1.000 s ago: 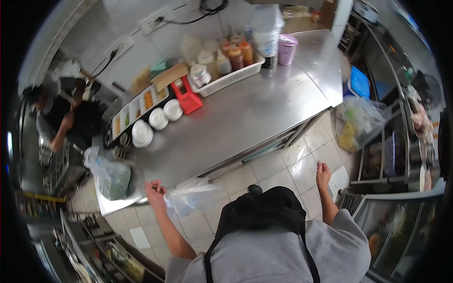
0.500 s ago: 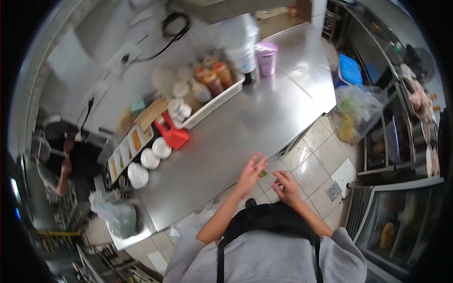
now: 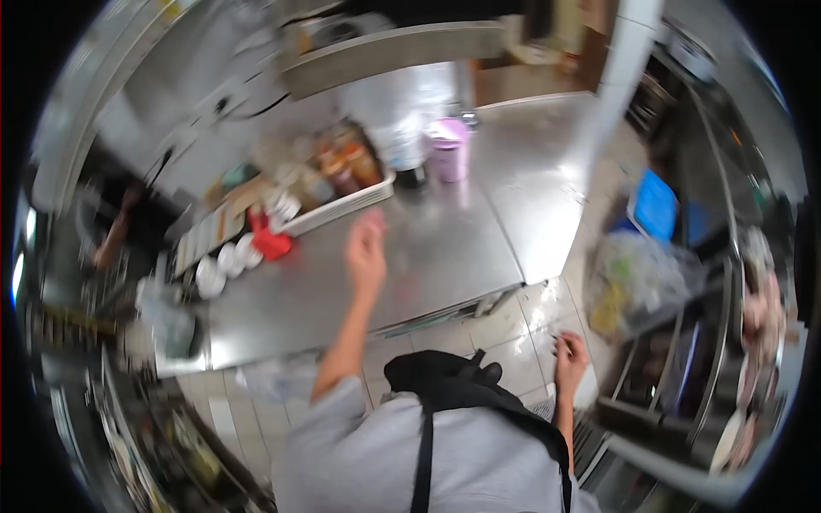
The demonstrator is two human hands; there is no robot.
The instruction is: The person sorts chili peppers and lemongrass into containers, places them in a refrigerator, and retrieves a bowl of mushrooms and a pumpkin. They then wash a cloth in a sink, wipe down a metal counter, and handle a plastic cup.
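Note:
My left hand (image 3: pixel 368 248) reaches out over the steel counter (image 3: pixel 445 261), in front of a white basket (image 3: pixel 342 205) packed with sauce bottles. Motion smears its fingers. Low on the right, my right hand (image 3: pixel 570 359) hangs over the tiled floor with its fingers curled in. A small dark speck shows at those fingertips, too small to name. Left of the basket are a red holder (image 3: pixel 272 244) and white stacked lids or cups (image 3: pixel 211 279). A lilac cup (image 3: pixel 449 154) stands beyond the basket's right end.
A person's arm (image 3: pixel 111 244) shows at the far left. On the floor at right sit a clear bag (image 3: pixel 633 286) with yellow and green contents and a blue-lidded box (image 3: pixel 654 205). A metal shelf (image 3: pixel 393 56) overhangs the counter. A filled plastic bag (image 3: pixel 171 321) rests at its left end.
My hands have parted: the left moved up and left over the counter, the right went down and right. The green bit seen between them no longer shows. The view has shifted and turned.

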